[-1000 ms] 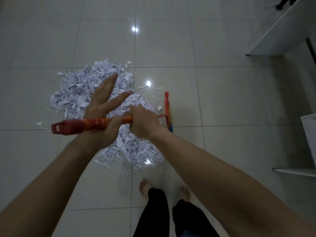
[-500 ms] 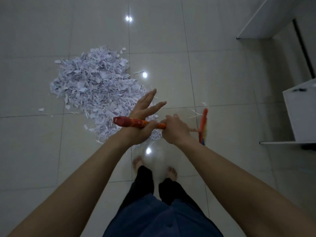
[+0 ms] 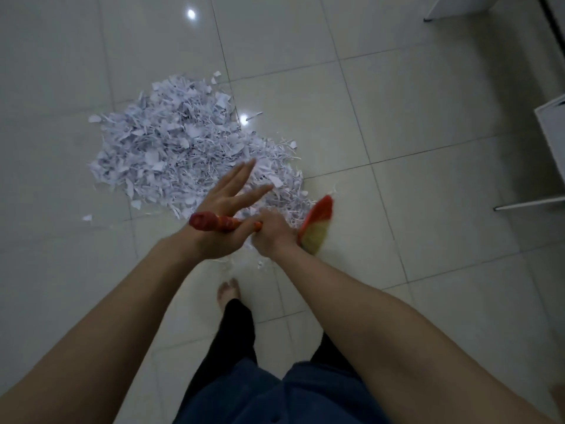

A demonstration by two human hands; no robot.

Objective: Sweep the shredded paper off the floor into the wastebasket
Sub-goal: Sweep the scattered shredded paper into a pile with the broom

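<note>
A heap of white shredded paper [image 3: 183, 148] lies on the tiled floor ahead and to the left. I hold a broom with an orange-red handle [image 3: 211, 223] across my front. My left hand [image 3: 224, 206] presses the handle's end with thumb and palm, its fingers stretched out straight over the paper. My right hand [image 3: 272, 235] is closed around the handle closer to the head. The broom head [image 3: 316, 228], red with yellowish bristles, is tilted and blurred at the near right edge of the heap. No wastebasket is in view.
My bare foot [image 3: 229, 290] and dark trousers [image 3: 241, 341] are below my hands. White furniture [image 3: 553, 133] with a thin metal leg [image 3: 529, 204] stands at the right edge. Another white panel [image 3: 452, 6] is at the top right. Loose scraps [image 3: 87, 217] lie left of the heap.
The broom head has swung from upright beside the heap to a tilted position at its near right edge. The view has shifted so the heap now sits closer to the centre.
</note>
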